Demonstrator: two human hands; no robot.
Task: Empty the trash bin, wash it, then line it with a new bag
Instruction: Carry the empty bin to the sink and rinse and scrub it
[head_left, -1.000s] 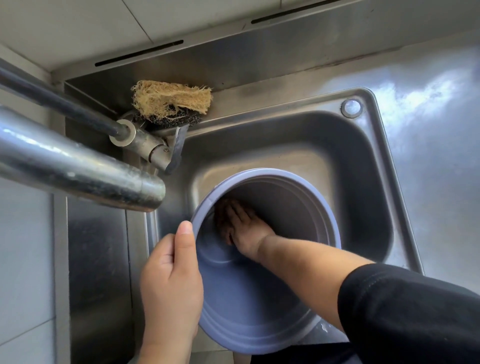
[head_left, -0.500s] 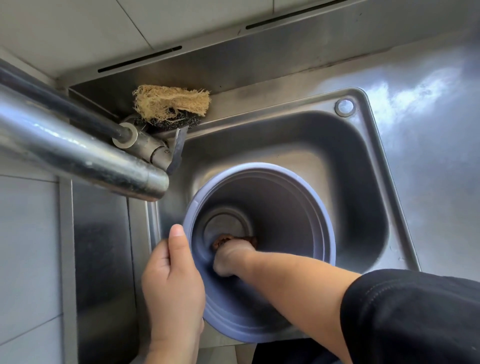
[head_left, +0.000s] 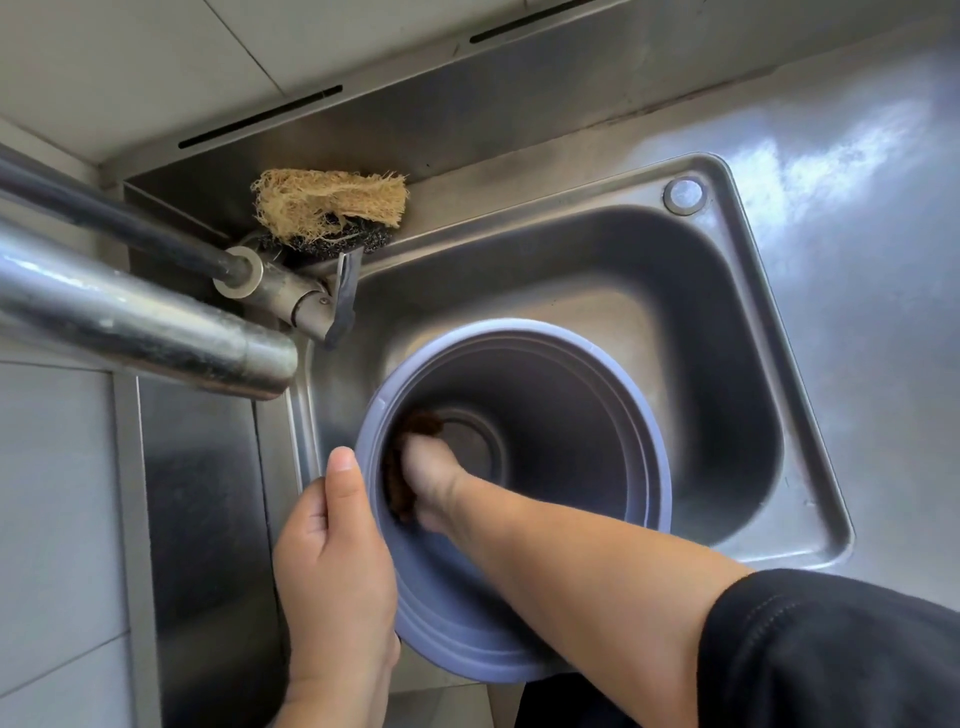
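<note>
- My left hand (head_left: 332, 566) grips the bin (head_left: 519, 499) rim.
- My right hand (head_left: 431, 478) squeezes a brown scrubber (head_left: 400, 493) inside.
- Wet plastic could slip and bang the sink (head_left: 737, 364).

Overall light: bright, cool daylight, fairly even.
Source: seems to come from the upper right; the steel desk (head_left: 857, 218) carries broad white glare patches there.
Glare: a bright streak runs along the thick pipe (head_left: 130, 322) at left; a small highlight sits on the sink (head_left: 769, 291) rim near the round cap.
Shadows: the sink basin is dark along its right and far walls; the inside of the bin (head_left: 545, 415) is dim, deepest at its bottom.
Sharpness: the centre is crisp; the pipe close to the camera is soft.
Distortion: wide-angle bending, straight wall seams and desk edges curve toward the corners.
Foreground: the black sleeve (head_left: 831, 654) is nearly featureless.
</note>
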